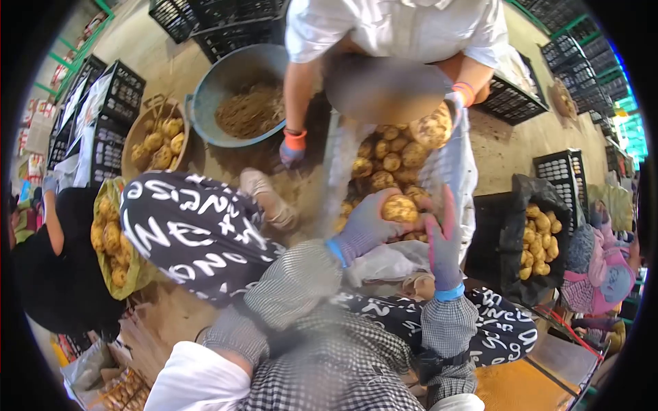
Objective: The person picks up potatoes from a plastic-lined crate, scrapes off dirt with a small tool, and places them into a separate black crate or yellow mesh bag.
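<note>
My left hand [364, 222], in a grey-purple glove with a blue cuff, is closed on a round yellow potato [399, 209]. To its right my right hand [445, 246], gloved in grey and pink, has its fingers stretched out and apart, close to the potato. Both are over the near part of a long crate [447, 171] of potatoes [414, 155]. A crumpled white plastic sheet [384, 266] lies at the crate's near end.
Across the crate, a person in white [397, 31] has a gloved hand [293, 149] left of it. A blue tub [205, 113] of soil stands at upper left. Potatoes fill a basket [130, 140], a green sack [130, 282] and a black sack [508, 240]. Black crates [123, 92] stand around.
</note>
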Tool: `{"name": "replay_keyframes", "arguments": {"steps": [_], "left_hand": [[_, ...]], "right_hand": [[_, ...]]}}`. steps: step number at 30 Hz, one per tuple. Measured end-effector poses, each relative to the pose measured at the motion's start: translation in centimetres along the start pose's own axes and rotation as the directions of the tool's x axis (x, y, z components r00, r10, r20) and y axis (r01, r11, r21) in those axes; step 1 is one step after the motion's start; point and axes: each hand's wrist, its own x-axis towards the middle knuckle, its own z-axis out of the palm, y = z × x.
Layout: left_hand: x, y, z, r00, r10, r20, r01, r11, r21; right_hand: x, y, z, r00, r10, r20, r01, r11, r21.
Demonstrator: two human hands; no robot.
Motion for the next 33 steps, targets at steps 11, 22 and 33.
{"name": "replay_keyframes", "arguments": {"steps": [11, 22, 33], "left_hand": [[-1.0, -0.5, -1.1, 0.964, -0.258, 0.059, 0.263, 0.959, -0.107], [-0.7, 0.9, -0.4, 0.976, -0.212, 0.051, 0.216, 0.971, -0.102], [-0.6, 2.4, -0.1, 0.945, -0.315, 0.089, 0.324, 0.862, -0.389]], "right_hand": [[9.4, -2.4, 6.2, 0.962, 0.046, 0.270, -0.128, 0.947, 0.295], [11.2, -0.6, 7.2, 0.972, 0.186, 0.143, -0.234, 0.826, 0.513], [9.6, -5.9, 8.1, 0.985, 0.175, 0.000, -0.133, 0.749, 0.649]]}}
